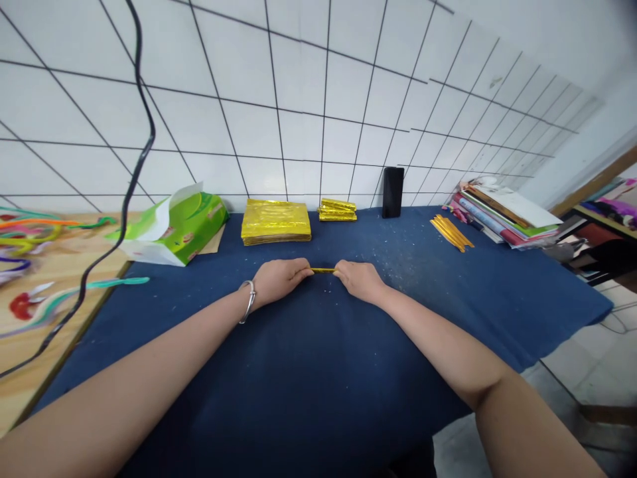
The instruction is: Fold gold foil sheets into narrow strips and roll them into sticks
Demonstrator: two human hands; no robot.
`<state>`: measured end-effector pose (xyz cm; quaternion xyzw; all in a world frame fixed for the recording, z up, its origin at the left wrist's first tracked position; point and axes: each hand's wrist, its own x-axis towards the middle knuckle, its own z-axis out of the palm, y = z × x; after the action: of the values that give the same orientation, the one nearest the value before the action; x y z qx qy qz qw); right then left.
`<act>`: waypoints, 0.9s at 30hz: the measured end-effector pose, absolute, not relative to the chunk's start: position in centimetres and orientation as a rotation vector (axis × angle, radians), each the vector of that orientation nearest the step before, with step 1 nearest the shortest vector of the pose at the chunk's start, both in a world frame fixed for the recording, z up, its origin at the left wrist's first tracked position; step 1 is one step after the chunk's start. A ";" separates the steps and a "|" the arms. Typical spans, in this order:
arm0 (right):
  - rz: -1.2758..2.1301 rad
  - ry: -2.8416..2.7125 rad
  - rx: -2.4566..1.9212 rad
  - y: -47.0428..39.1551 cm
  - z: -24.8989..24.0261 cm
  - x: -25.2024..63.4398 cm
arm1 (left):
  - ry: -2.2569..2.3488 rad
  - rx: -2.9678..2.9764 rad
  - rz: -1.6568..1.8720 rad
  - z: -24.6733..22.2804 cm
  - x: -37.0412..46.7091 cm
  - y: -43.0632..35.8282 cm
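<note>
A thin strip of rolled or folded gold foil paper stretches level between my two hands, just over the blue cloth. Closed on its left end is my left hand, with a silver bangle at the wrist. My right hand grips the other end, fingers pressed together. Only the short middle of the strip shows; both ends are hidden by the fingers. Behind my left hand lies a thick stack of gold foil paper. A smaller pile of folded gold pieces sits to the right of that stack.
A black phone leans on the tiled wall. Thin gold strips lie near a pile of books and papers at right. A green tissue pack stands at left, with a black cable hanging before it. Coloured pipe cleaners lie on wood.
</note>
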<state>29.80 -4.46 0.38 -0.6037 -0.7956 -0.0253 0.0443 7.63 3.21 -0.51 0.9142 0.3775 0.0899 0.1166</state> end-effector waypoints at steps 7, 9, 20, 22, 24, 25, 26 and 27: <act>-0.072 -2.419 -1.822 -4.3 0.3 29.9 | 1.108 2.679 0.269 -0.5 7.7 3.2; -0.069 -2.421 -1.817 -4.3 0.3 29.9 | 1.110 2.676 0.267 -0.5 7.7 3.2; -0.055 -2.420 -1.828 -4.4 0.2 29.9 | 1.100 2.692 0.233 -0.3 7.7 3.0; -0.053 -2.416 -1.829 -4.3 0.2 29.9 | 1.093 2.693 0.237 -0.3 7.7 3.1; -0.047 -2.415 -1.820 -4.3 0.3 29.9 | 1.087 2.695 0.251 -0.4 7.7 3.1; -0.044 -2.415 -1.817 -4.3 0.3 29.9 | 1.090 2.696 0.257 -0.4 7.7 3.2; -0.038 -2.415 -1.817 -4.3 0.3 29.9 | 1.095 2.695 0.259 -0.4 7.7 3.2; -0.033 -2.416 -1.819 -4.4 0.3 29.9 | 1.098 2.693 0.258 -0.4 7.7 3.2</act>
<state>29.89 -4.36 0.34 -0.6005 -0.7974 -0.0108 0.0586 7.69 3.17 -0.42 0.9167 0.3738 0.0878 0.1105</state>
